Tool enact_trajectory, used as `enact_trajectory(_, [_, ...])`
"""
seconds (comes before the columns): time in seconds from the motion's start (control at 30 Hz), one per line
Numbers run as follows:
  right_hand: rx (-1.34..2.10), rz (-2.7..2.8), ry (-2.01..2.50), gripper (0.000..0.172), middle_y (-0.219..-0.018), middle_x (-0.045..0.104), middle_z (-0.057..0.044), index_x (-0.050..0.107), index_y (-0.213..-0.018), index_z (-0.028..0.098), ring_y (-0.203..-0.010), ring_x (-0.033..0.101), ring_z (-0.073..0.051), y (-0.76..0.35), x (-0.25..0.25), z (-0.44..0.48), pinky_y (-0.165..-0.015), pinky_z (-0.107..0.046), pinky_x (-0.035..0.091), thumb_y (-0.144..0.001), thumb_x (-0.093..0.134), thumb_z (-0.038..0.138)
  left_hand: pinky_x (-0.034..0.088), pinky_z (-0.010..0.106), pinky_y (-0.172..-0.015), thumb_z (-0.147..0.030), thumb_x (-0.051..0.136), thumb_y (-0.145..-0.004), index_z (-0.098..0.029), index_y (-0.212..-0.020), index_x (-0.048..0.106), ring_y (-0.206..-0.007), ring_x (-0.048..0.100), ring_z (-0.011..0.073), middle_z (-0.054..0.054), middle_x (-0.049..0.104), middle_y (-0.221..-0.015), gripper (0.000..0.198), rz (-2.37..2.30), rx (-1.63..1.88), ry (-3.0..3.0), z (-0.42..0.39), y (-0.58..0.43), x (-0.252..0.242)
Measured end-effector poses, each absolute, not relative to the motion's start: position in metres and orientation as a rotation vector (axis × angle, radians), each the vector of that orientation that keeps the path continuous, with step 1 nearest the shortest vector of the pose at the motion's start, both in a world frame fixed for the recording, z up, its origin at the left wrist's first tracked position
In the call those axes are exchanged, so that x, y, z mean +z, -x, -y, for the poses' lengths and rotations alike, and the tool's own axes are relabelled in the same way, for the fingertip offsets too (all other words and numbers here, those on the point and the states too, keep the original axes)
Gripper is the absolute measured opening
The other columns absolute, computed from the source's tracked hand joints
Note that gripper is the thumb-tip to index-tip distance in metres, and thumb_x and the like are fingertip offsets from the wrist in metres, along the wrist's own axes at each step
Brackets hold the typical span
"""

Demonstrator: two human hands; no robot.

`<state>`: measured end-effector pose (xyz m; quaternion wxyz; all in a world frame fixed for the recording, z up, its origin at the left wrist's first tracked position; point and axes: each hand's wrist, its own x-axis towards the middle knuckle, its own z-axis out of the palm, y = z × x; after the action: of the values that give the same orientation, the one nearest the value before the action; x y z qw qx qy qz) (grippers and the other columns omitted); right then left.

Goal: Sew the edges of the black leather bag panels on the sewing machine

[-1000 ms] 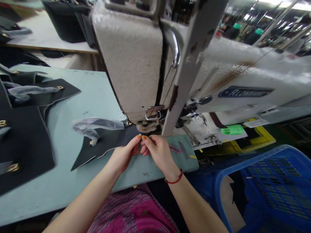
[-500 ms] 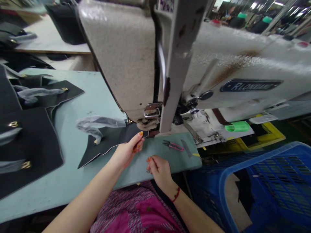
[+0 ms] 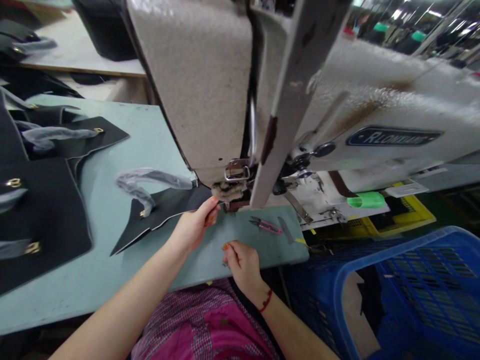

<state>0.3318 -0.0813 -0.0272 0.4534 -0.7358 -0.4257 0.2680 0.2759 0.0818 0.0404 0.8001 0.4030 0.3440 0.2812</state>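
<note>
My left hand pinches the near edge of a black leather piece that lies on the pale green table and runs under the head of a big white sewing machine. A gold clasp and a clear plastic wrap sit on that piece. My right hand rests at the table's front edge, fingers curled in a loose pinch; whatever it holds is too small to name. Pink thread snips lie on the table just beyond it.
More black leather pieces with gold clasps are stacked at the left. A blue plastic basket stands low at the right. A green spool and a yellow tray sit under the machine arm. Black bags rest on a rear table.
My right hand has drawn back from the needle area to the table's front edge. My left hand stays on the black piece's edge. The view has shifted slightly.
</note>
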Motion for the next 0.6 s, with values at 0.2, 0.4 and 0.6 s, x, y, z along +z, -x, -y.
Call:
enact_trajectory(0.2, [0.624, 1.087, 1.814, 0.026, -0.065, 0.066, 0.001, 0.065, -0.083, 0.018, -0.061, 0.061, -0.011, -0.332, -0.028, 0.082, -0.064, -0.02, 0.04, -0.099, 0.045, 0.022, 0.025, 0.022, -0.044, -0.033, 0.073, -0.073, -0.017, -0.055, 0.053, -0.043, 0.03, 0.0068, -0.006, 0.038, -0.046, 0.032, -0.76, 0.694, -0.862, -0.081, -0.281, 0.038])
enact_trajectory(0.4, [0.646, 1.102, 1.797, 0.026, -0.066, 0.067, 0.0, 0.066, -0.087, 0.018, -0.061, 0.062, -0.011, -0.334, -0.031, 0.084, -0.063, -0.02, 0.041, -0.099, 0.044, 0.023, 0.024, 0.022, -0.044, -0.029, 0.075, -0.071, -0.017, -0.055, 0.052, -0.044, 0.03, 0.0062, -0.006, 0.042, -0.049, 0.03, -0.779, 0.759, -0.809, -0.079, -0.287, 0.036])
enact_trajectory(0.6, [0.703, 1.098, 1.787, 0.034, -0.067, 0.067, -0.002, 0.064, -0.08, 0.018, -0.058, 0.06, -0.011, -0.336, -0.035, 0.087, -0.058, -0.02, 0.041, -0.101, 0.039, 0.028, 0.027, 0.022, -0.047, -0.04, 0.077, -0.069, -0.018, -0.056, 0.051, -0.047, 0.035, 0.0074, -0.005, 0.047, -0.051, 0.036, -0.931, 0.894, -0.709, -0.057, -0.297, 0.036])
